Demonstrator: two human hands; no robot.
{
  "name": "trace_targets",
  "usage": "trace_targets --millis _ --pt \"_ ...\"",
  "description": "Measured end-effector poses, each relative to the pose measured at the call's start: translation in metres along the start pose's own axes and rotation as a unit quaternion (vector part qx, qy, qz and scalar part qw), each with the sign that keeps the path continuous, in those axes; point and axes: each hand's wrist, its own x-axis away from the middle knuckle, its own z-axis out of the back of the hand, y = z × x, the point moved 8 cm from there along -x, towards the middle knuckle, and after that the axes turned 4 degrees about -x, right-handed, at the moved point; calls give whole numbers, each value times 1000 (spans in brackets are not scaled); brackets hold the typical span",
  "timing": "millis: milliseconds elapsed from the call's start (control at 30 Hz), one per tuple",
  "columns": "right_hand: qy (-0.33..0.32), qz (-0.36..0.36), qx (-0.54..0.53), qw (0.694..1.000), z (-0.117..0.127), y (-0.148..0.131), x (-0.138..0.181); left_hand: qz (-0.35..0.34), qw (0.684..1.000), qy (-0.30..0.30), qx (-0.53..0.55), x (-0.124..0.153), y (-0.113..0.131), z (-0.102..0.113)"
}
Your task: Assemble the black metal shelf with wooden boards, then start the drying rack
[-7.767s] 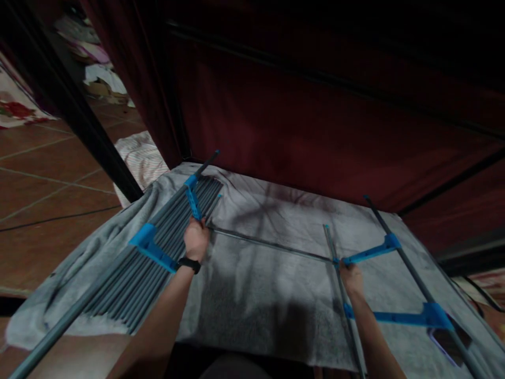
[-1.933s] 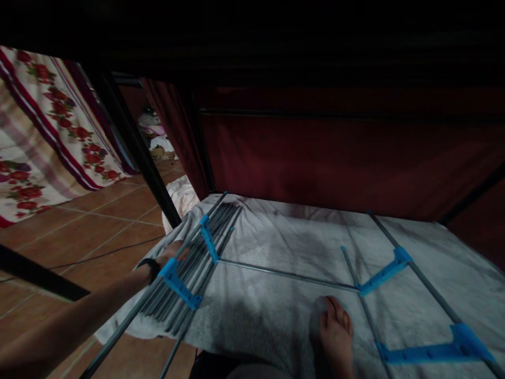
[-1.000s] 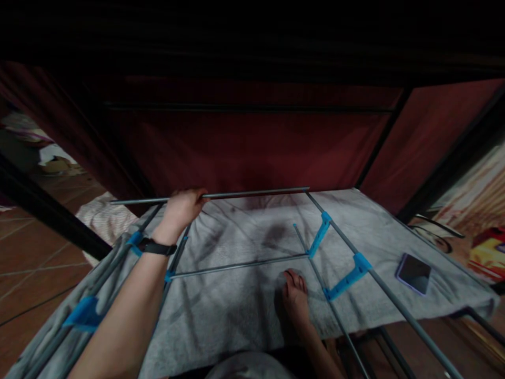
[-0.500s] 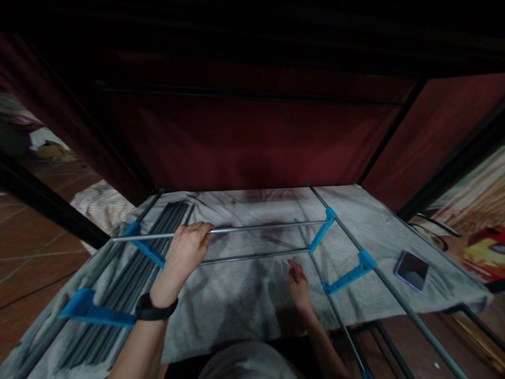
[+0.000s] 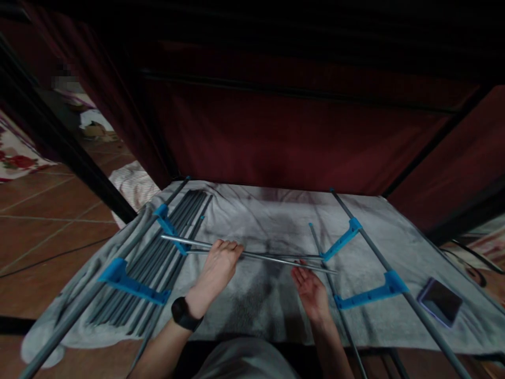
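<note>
A thin metal tube (image 5: 276,259) slants across the middle, and my left hand (image 5: 221,263) is closed around it left of centre. My right hand (image 5: 311,292) is palm up with fingers stretched out, its fingertips at the tube near the right end; whether they touch it I cannot tell. Behind the held tube, a second crossbar (image 5: 196,251) joins the rear left blue bracket (image 5: 171,231) and the rear right blue bracket (image 5: 341,239). Nearer me are a front left blue bracket (image 5: 132,284) and a front right blue bracket (image 5: 373,296), both on long grey side poles.
Several grey tubes (image 5: 145,258) lie side by side on the left of the grey cloth (image 5: 252,205). A phone (image 5: 440,301) rests at the right. Beyond the cloth stands a dark red panel (image 5: 284,137). Tiled floor (image 5: 74,205) shows at left.
The held tube has come off the rear brackets, towards me, and its right end now tilts nearer me. My right hand has turned palm up and reached the tube. The view has shifted.
</note>
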Motion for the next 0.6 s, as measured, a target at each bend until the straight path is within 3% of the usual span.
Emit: trace_targets --millis 100,233,333,467,600 --pt "-13 -7 18 1000 6 1 -4 3 999 -36 21 0 6 -29" --pt "23 -10 47 999 25 10 -8 15 994 -77 75 8 10 -79" --pt "37 -17 61 997 36 20 -9 24 992 -77 95 21 6 -110" --pt "41 -21 94 994 47 28 -9 41 992 -66 100 37 -4 -131" --pt "61 -11 100 993 60 27 -11 35 991 -94 88 43 -10 -142"
